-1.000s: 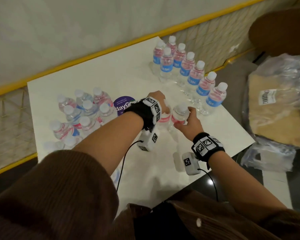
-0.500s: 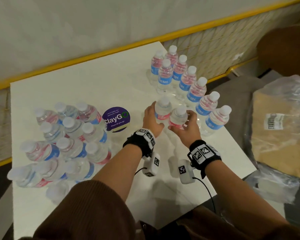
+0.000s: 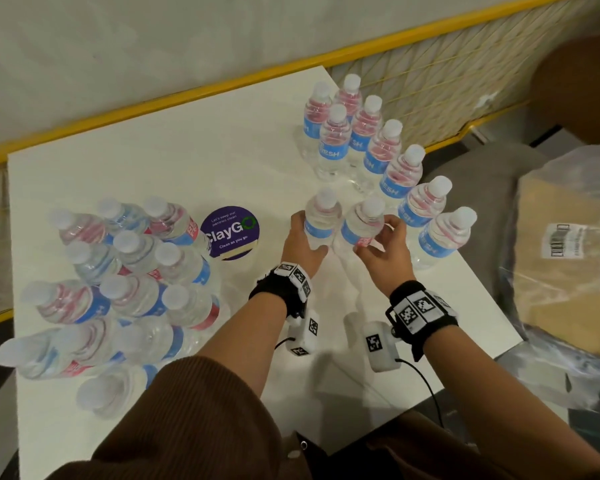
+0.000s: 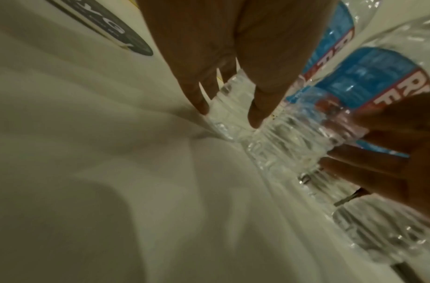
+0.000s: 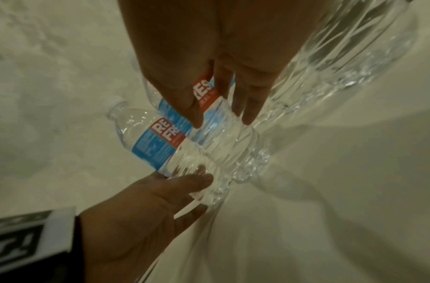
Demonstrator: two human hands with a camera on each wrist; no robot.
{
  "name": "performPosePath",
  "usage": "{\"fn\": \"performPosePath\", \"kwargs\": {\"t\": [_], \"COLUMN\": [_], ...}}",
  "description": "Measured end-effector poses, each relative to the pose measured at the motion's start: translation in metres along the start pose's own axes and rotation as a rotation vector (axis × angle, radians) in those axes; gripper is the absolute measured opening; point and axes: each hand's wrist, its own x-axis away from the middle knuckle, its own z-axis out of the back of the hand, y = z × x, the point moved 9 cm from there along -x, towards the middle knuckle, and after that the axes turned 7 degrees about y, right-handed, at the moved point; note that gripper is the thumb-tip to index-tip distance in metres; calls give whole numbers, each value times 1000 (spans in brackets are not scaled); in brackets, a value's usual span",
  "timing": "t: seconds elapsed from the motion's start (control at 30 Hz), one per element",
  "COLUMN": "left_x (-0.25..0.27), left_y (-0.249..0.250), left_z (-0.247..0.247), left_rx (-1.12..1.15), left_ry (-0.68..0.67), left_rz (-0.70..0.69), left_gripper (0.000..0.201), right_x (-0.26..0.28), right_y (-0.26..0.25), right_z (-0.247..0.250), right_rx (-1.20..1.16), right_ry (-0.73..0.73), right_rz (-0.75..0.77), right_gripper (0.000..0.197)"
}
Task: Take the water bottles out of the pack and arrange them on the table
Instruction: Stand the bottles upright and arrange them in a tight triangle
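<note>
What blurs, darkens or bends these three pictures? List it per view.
Head view: sharp centre, wide-angle bending of the table edges. Left wrist view: dim, motion-smeared, bottle streaked below the fingers. Right wrist view: dim, grainy, label readable, highlights glint on plastic.

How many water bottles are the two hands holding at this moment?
2: the left bottle in the left hand, the right bottle in the right hand, side by side.

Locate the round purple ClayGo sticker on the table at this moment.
In the head view the purple ClayGo sticker lies flat near the table's middle, between the pack of bottles on its left and the left hand on its right.
</note>
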Motion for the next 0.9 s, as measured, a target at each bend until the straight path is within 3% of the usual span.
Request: {"fn": "performPosePath", "kwargs": {"t": [0.17,0.27,0.4,0.57,0.7,0.77,0.9], "left_x": [-14,-18,-23,-32,-35,-38,-40], "left_y": [11,4,-6,-5,-6,-8,-8], "left_z": [0,-6,0,0,-1,1,3], "left_rx": [-221,-168,-31,0,30,31,35], "left_ry": [51,32,56,96,75,63,26], "left_rz": [-72,-40,-25,10,21,29,28], "left_gripper": [68,73,69,68,66,67,71], "right_x": [3,2,2,-4,-12,-11,-4], "right_y": [4,7,20,17,4,1,2], "right_z": [-10,-11,-8,-19,-20,-18,-13], "right_rx": [89,90,145,226,211,186,137], "right_ry": [7,78,49,88,193,160,20], "right_rz": [3,-62,-132,-79,-46,-19,-47], "right_gripper": [83,76,49,80,65,58,71]}}
